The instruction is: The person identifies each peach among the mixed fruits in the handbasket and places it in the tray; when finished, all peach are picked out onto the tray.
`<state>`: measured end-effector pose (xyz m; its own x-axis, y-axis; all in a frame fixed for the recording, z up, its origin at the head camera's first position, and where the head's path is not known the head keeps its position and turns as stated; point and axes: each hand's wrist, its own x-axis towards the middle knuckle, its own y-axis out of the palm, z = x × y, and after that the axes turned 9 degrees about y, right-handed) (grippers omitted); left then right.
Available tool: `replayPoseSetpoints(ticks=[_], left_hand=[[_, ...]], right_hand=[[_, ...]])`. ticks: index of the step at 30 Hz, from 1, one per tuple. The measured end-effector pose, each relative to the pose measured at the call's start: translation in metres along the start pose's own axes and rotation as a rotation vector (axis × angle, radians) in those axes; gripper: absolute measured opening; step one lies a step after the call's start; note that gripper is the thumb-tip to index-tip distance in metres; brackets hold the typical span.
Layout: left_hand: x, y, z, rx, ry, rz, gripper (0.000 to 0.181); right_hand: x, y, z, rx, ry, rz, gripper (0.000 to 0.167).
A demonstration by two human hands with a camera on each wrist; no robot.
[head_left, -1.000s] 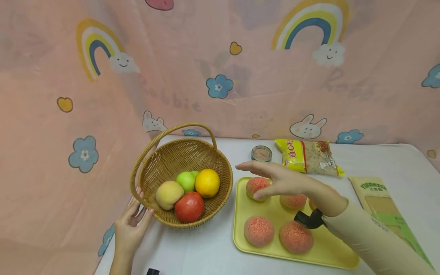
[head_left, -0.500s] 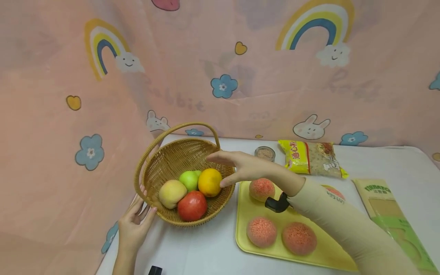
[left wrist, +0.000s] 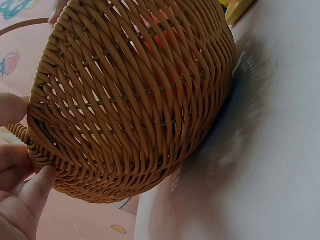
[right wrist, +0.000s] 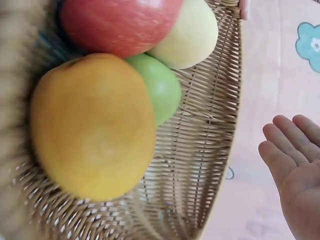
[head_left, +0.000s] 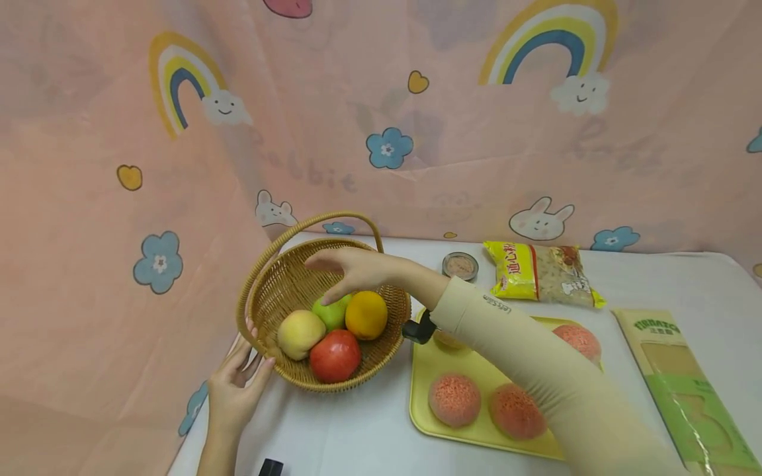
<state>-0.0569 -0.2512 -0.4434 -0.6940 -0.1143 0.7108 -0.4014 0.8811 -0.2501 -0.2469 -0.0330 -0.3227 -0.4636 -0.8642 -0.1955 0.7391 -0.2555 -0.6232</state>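
A round wicker basket (head_left: pixel 286 277) with an arched handle (head_left: pixel 258 258) stands tilted toward the camera on the left. My left hand (head_left: pixel 229 396) grips its left rim near the handle's base, thumb on one side; the left wrist view shows those fingers (left wrist: pixel 37 190) at the woven edge. Inside the basket lie a red apple (head_left: pixel 335 357), a pale yellow peach (head_left: pixel 300 336), an orange (head_left: pixel 366 315) and green fruit (head_left: pixel 333 315). My right hand (head_left: pixel 363 270) reaches over the basket, fingers extended and thumb apart, above the green fruit. It holds nothing.
Right of the basket, a yellow tray (head_left: pixel 419 410) bears several round pink-topped buns (head_left: pixel 455 400), partly hidden by my right sleeve. Behind it are a small round jar (head_left: pixel 460 266) and a yellow pasta bag (head_left: pixel 544 272). A flat green-and-tan packet (head_left: pixel 684 383) lies at the far right.
From above the tray, my right hand has moved left, past the orange, to over the green fruit. My left hand keeps its grip on the basket rim.
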Motion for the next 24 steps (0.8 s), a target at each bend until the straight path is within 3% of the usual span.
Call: replayPoseSetpoints(ticks=[10,16,24], left_hand=[[0.001,0.001,0.001,-0.067,0.016,0.014,0.057],[0.001,0.002,0.002,-0.077,0.032,0.022,0.058],[0.000,0.000,0.002,-0.027,0.012,0.010,0.058]], right_hand=[[0.039,0.013,-0.001,0.056,0.075,0.054,0.073],[0.056,0.023,-0.011,0.110,0.112,0.135,0.072],[0.070,0.038,-0.017,-0.033,0.101,0.239,0.074]])
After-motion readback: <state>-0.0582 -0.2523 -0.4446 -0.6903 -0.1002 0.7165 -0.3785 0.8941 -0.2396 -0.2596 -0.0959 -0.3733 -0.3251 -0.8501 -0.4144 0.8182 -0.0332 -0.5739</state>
